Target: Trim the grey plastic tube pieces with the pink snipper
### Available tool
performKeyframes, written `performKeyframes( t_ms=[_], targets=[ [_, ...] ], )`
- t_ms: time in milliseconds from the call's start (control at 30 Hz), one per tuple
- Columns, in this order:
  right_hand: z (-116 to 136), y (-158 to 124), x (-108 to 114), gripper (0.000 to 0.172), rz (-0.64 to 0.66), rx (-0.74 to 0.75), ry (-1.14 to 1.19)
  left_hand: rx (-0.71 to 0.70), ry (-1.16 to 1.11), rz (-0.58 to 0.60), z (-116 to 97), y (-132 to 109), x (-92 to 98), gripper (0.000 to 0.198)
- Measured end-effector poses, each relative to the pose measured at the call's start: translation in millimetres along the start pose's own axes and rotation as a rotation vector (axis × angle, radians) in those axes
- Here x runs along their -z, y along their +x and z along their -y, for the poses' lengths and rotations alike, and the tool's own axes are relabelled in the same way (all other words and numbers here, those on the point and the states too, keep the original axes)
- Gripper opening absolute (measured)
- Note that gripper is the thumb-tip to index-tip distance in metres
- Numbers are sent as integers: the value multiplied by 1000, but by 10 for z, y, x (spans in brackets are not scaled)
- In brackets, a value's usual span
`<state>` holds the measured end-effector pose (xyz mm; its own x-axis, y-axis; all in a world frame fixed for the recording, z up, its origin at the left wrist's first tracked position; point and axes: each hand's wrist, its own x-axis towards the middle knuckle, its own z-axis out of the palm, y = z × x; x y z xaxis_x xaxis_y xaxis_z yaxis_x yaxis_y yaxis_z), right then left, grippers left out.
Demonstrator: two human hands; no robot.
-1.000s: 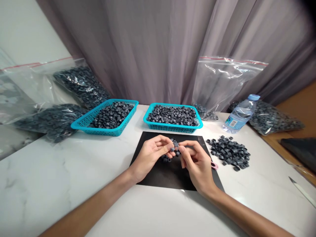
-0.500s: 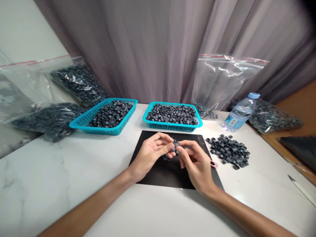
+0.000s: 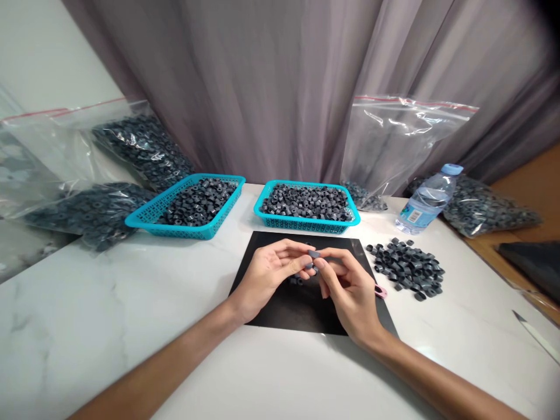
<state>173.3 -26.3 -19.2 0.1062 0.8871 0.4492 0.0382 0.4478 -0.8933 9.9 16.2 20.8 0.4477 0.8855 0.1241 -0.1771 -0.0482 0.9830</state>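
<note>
Over a black mat [image 3: 280, 309], my left hand [image 3: 266, 273] and my right hand [image 3: 350, 289] meet fingertip to fingertip. Both pinch one small dark grey ring [image 3: 313, 254] between them. A few more grey rings [image 3: 300, 281] lie on the mat under my fingers, partly hidden. A pink tool [image 3: 381, 291] peeks out from behind my right hand, on the mat's right edge.
Two teal baskets [image 3: 144, 219] [image 3: 306, 224] full of grey rings stand behind the mat. A loose pile of rings [image 3: 409, 268] lies to the right, near a water bottle [image 3: 426, 201]. Clear bags of rings [image 3: 100, 210] [image 3: 485, 210] flank the table; a blade [image 3: 536, 337] lies far right.
My fingers have shifted slightly on the ring and turned it; both hands stay in place over the mat.
</note>
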Motion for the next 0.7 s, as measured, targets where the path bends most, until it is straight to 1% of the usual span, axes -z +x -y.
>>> performKeyframes(
  t_ms=[167, 400, 700],
  targets=[
    [-6, 10, -5, 17, 8, -10, 2, -1, 7, -30, -18, 13, 7, 24],
    [-24, 12, 2, 20, 4, -26, -6, -7, 33, -23, -41, 6, 10, 20],
    [39, 36, -18, 22, 26, -41, 1, 7, 32, -49, -40, 6, 3, 23]
  ],
)
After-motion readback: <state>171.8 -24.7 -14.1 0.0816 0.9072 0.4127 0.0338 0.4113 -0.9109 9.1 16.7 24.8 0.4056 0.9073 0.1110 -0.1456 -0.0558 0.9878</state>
